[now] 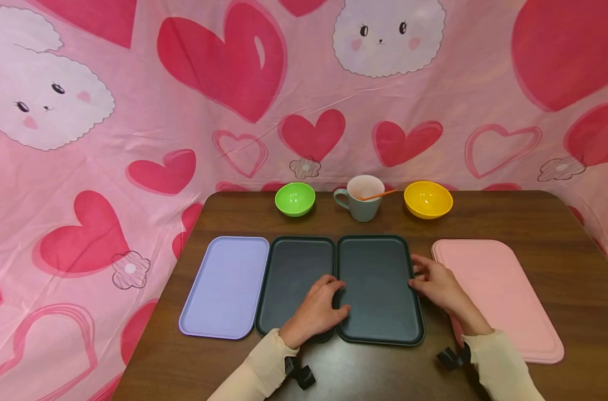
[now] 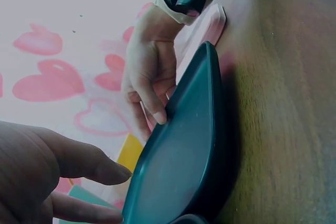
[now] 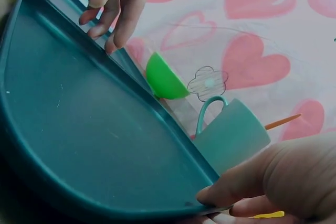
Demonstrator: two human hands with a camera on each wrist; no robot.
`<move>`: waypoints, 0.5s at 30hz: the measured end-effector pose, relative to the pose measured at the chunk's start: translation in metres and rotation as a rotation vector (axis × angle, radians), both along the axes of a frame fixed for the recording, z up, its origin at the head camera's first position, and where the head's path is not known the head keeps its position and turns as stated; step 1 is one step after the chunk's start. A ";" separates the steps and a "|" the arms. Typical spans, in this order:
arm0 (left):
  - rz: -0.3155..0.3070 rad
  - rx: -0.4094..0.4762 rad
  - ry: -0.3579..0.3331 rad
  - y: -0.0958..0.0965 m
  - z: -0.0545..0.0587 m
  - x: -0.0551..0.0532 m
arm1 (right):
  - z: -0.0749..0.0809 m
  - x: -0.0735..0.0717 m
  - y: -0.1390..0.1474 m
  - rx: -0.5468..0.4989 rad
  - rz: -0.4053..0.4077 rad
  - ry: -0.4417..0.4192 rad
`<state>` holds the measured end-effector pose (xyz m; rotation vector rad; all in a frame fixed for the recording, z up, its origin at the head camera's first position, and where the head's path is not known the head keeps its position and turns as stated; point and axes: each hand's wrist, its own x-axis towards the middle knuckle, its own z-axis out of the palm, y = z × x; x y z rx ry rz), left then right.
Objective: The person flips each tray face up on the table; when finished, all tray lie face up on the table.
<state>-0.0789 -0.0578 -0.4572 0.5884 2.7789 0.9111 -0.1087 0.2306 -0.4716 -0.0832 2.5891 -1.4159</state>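
Two dark green trays lie side by side on the table: a left dark tray [image 1: 296, 267] and a right dark tray [image 1: 376, 284]. My right hand [image 1: 441, 287] pinches the right tray's outer long edge, its thumb [image 3: 212, 195] on the rim and the other fingers partly hidden beyond it. Over the seam between the two trays is my left hand [image 1: 316, 309]. Its thumb and fingers are spread and relaxed, with fingertips [image 2: 123, 172] right at the right tray's inner rim.
A lavender tray [image 1: 225, 287] lies left of the dark trays and a pink board [image 1: 499, 295] to their right. Along the back stand a green bowl [image 1: 295, 200], a blue-grey mug [image 1: 364, 209] with an orange stick [image 1: 381, 195], and a yellow bowl [image 1: 428, 200].
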 end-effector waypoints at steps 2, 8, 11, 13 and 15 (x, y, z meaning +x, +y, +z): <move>0.001 0.001 -0.006 0.000 0.000 0.000 | 0.000 0.000 0.000 0.036 -0.001 0.029; -0.001 -0.001 -0.009 0.000 0.001 -0.001 | -0.001 0.000 -0.001 0.130 -0.002 0.074; -0.002 -0.001 -0.008 0.000 0.001 -0.001 | -0.002 -0.001 -0.001 0.168 -0.001 0.096; -0.003 0.002 -0.012 0.000 0.001 -0.001 | -0.002 -0.001 -0.001 0.195 -0.001 0.112; -0.005 0.003 -0.018 0.000 0.001 -0.002 | -0.002 0.000 -0.001 0.219 -0.001 0.124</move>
